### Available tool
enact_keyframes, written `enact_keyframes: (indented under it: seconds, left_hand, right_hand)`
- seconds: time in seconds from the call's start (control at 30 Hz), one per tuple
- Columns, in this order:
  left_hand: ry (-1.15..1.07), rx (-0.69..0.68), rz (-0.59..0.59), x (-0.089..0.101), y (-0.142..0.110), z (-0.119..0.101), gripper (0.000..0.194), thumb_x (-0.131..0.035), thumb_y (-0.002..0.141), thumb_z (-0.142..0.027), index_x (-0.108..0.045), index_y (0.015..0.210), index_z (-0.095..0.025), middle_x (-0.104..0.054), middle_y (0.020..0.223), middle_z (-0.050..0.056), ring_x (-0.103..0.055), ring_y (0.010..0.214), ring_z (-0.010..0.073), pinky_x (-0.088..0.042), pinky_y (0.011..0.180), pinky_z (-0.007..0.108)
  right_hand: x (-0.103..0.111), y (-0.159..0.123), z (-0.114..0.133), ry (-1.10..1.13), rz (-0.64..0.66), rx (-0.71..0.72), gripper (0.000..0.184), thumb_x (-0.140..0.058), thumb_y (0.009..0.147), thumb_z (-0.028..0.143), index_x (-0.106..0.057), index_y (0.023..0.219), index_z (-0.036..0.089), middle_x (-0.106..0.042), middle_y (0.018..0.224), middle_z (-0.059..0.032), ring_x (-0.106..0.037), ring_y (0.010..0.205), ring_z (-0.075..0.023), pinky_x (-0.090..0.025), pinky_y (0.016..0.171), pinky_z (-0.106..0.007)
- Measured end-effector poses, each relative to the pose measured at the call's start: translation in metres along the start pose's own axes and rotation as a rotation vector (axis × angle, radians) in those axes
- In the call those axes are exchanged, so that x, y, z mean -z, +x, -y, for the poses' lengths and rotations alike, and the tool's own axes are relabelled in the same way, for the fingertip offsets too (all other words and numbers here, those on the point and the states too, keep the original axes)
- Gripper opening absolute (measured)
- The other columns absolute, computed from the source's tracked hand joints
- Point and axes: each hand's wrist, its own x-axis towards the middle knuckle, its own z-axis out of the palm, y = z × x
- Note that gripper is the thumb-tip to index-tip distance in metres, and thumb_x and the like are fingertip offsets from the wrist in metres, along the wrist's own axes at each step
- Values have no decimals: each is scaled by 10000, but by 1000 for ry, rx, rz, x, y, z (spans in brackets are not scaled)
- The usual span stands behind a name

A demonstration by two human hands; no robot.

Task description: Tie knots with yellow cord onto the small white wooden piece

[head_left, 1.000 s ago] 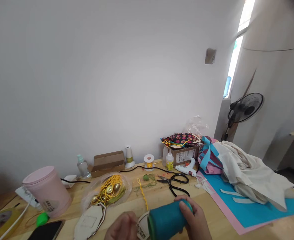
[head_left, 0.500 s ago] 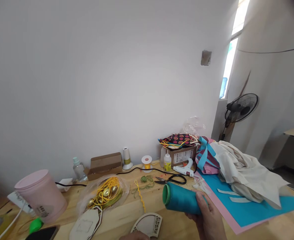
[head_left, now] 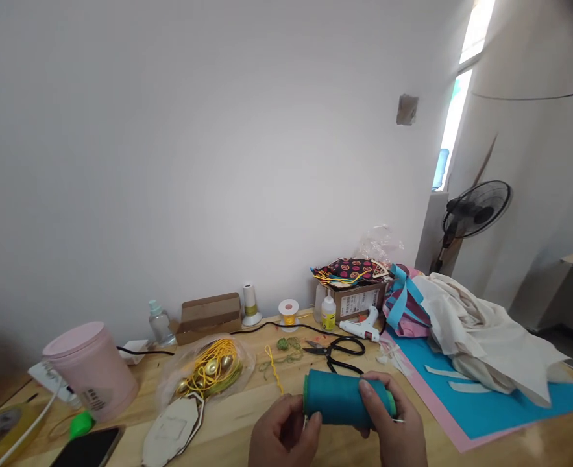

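My right hand (head_left: pixel 393 428) is wrapped round a big teal spool of thread (head_left: pixel 342 397), held sideways just above the wooden table (head_left: pixel 247 415) near its front edge. My left hand (head_left: pixel 283 438) is at the spool's left end, its fingers pinched together there; whatever they pinch is too small to make out. Black scissors (head_left: pixel 337 353) lie just behind the spool. The wooden cut-out seen earlier is hidden behind my hands.
A pink tub (head_left: pixel 91 370), a phone (head_left: pixel 84 449), a bag of yellow cord (head_left: pixel 211 370), a cardboard shape (head_left: pixel 174 431), a glue gun (head_left: pixel 364 326), small spools (head_left: pixel 289 311) and boxes (head_left: pixel 357 298) crowd the table. Blue sheet (head_left: pixel 466 399) and white cloth (head_left: pixel 485 340) lie right; a fan (head_left: pixel 475 211) stands beyond.
My right hand brought the spool back down and leftward in front of me. My left hand rose from the bottom edge to meet the spool's left end.
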Motion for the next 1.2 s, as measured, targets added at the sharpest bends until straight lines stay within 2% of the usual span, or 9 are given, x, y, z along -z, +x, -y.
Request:
enact_keyframes:
  seconds: [0.13, 0.27, 0.37, 0.47, 0.6, 0.7, 1.03, 1.2]
  left_hand:
    - [-181, 160, -9, -3, 6, -2, 231, -625, 539, -367, -562, 536, -145, -410, 435, -48, -346, 425, 80, -303, 417, 177]
    - [-235, 239, -19, -4, 7, -13, 199, -620, 535, -311, -501, 493, -158, -318, 389, -88, -228, 373, 51, -229, 375, 166]
    - [-245, 232, -17, -6, 6, -15, 151, -606, 534, -271, -512, 500, -158, -304, 379, -94, -221, 368, 50, -229, 383, 169]
    - [-267, 226, -8, -7, 6, -12, 139, -607, 521, -265, -527, 525, -151, -366, 390, -78, -273, 386, 59, -250, 406, 174]
    - [-295, 221, 6, -8, 7, -8, 181, -613, 517, -297, -515, 537, -147, -437, 423, -49, -323, 413, 71, -253, 419, 179]
    - [-290, 234, 10, -8, 8, -6, 207, -616, 522, -315, -489, 525, -153, -404, 417, -60, -293, 401, 61, -230, 411, 173]
    - [-223, 221, 29, -7, 10, 10, 326, -602, 548, -429, -405, 493, -175, -250, 410, -93, -197, 403, 54, -159, 392, 177]
    - [-197, 224, -6, -6, 9, 6, 389, -613, 518, -482, -371, 459, -183, -273, 401, -87, -230, 396, 58, -201, 383, 173]
  right_hand:
    - [-3, -3, -4, -51, 17, 45, 386, -627, 519, 453, -477, 739, 174, -464, 445, 65, -429, 314, -91, -363, 306, -191]
    - [-3, -6, -7, -112, 0, 93, 380, -633, 505, 446, -466, 718, 179, -446, 405, 74, -429, 303, -97, -356, 305, -191]
    - [-3, -6, -9, -119, 5, 72, 366, -617, 522, 455, -455, 705, 182, -433, 388, 78, -429, 300, -101, -357, 303, -193]
    - [-2, -4, -9, -127, 11, 54, 362, -598, 541, 467, -439, 707, 188, -427, 398, 81, -425, 299, -99, -359, 296, -192]
    - [0, -5, -10, -201, -11, 131, 348, -595, 545, 459, -436, 700, 192, -434, 426, 75, -427, 311, -96, -367, 311, -198]
    - [1, -6, -10, -226, -29, 164, 345, -589, 548, 460, -437, 706, 194, -450, 455, 67, -431, 316, -97, -365, 314, -202]
    - [0, -7, -13, -189, -9, 89, 352, -579, 554, 469, -426, 713, 195, -411, 361, 85, -413, 296, -98, -341, 305, -179]
    - [0, -6, -22, -249, -27, 168, 355, -576, 536, 474, -446, 706, 191, -459, 432, 59, -413, 306, -99, -343, 303, -197]
